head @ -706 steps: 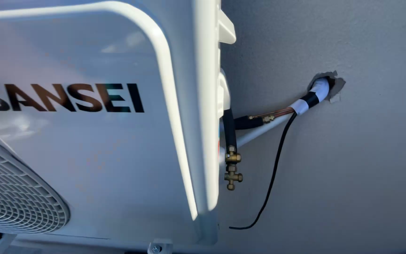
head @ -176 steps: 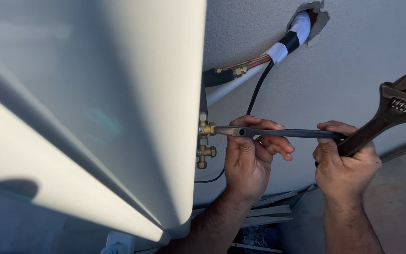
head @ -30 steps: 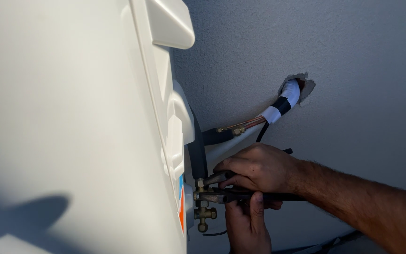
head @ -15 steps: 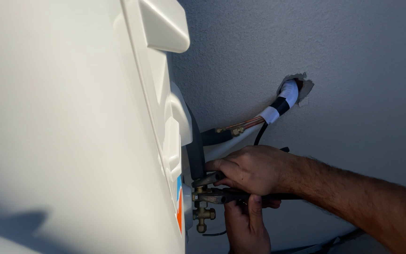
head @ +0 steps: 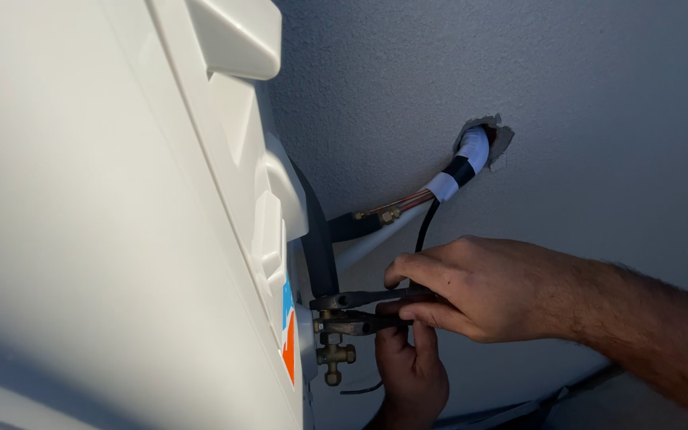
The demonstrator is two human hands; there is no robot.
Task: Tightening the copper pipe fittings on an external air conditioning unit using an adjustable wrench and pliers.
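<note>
Wrenches, two dark ones, bite the brass valve fitting at the white outdoor unit's side, below insulated pipes entering the grey wall. Left hand grips the lower handle from beneath; right hand curls closed over the upper. Judging by this, a nut is being turned, calling for opposed, steady pressure.

The right hand reaches in with fingers curled shut, the left hand gripping below it.

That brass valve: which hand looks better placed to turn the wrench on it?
Probably the right hand: it grips the wrench handles from above. The left hand sits below, steadying near the valve.
</note>
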